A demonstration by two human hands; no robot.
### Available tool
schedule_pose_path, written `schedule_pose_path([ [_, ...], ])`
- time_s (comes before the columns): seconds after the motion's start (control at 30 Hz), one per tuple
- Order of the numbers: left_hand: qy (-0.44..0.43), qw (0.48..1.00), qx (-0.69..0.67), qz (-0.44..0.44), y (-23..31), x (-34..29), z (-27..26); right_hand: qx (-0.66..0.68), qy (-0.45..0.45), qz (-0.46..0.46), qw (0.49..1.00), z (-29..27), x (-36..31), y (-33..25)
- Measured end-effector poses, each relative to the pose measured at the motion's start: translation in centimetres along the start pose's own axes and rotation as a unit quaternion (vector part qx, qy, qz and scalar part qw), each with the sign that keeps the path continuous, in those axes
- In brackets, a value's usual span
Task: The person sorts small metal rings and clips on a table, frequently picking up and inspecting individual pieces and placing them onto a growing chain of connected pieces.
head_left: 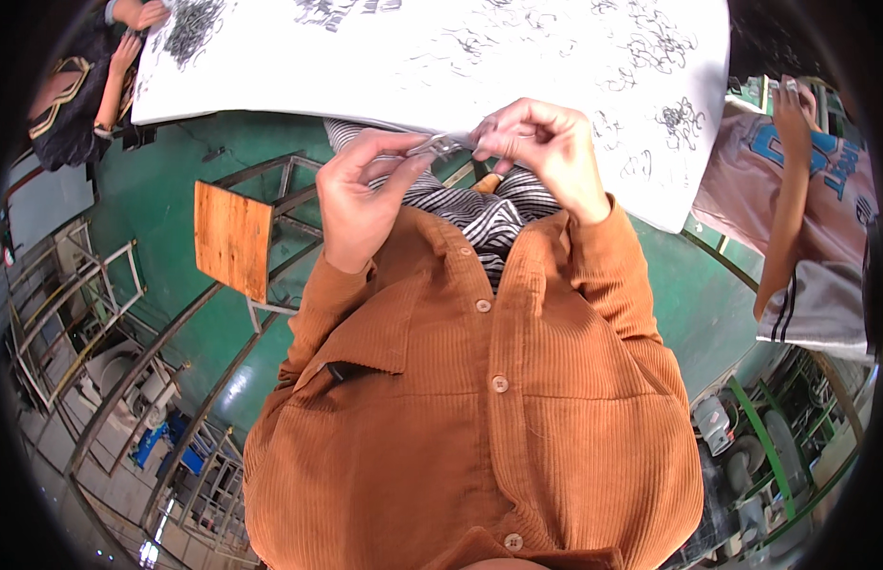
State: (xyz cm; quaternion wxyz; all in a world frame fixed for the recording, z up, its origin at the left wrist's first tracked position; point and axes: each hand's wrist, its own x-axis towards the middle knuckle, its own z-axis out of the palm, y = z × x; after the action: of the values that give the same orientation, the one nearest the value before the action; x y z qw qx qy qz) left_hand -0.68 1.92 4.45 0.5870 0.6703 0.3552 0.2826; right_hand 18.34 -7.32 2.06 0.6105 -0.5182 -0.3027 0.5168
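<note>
In front of my lap, at the near edge of the white table [299,81], both hands are raised close together. Between them is a small, shiny, greyish clear piece [445,146], too blurred to tell its kind. Thumb and fingertips of my left hand [359,198] pinch its left end. My right hand [553,155] is closed in a pinch at the other end, by a small dark bit whose kind I cannot make out. Loose dark, thin curved pieces [662,43] lie scattered over the tabletop beyond my hands.
A denser dark heap [192,30] lies at the table's far left, near another person's hands [137,19]. On the right sits a person in a pink shirt [745,176]. A wooden-seated stool [232,239] stands on the green floor at my left, with metal frames beyond.
</note>
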Motion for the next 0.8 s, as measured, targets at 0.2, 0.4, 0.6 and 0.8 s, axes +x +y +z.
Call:
schedule_pose_path([
  [0.2,0.007,1.000,-0.029,0.005,-0.1,-0.2,0.0,-0.172,0.039,-0.150,0.973,3.3,0.0,0.7],
  [0.4,-0.042,0.997,0.059,0.024,-0.7,0.3,-1.0,-0.293,0.063,-0.303,0.905,4.7,0.4,1.1],
  [0.6,0.029,0.954,0.299,0.024,-8.2,10.5,-7.2,-0.281,0.038,-0.335,0.899,5.5,0.7,1.9],
  [0.8,0.186,0.865,0.453,0.110,-19.6,23.4,-9.2,-0.269,0.024,-0.306,0.913,4.7,1.1,2.5],
])
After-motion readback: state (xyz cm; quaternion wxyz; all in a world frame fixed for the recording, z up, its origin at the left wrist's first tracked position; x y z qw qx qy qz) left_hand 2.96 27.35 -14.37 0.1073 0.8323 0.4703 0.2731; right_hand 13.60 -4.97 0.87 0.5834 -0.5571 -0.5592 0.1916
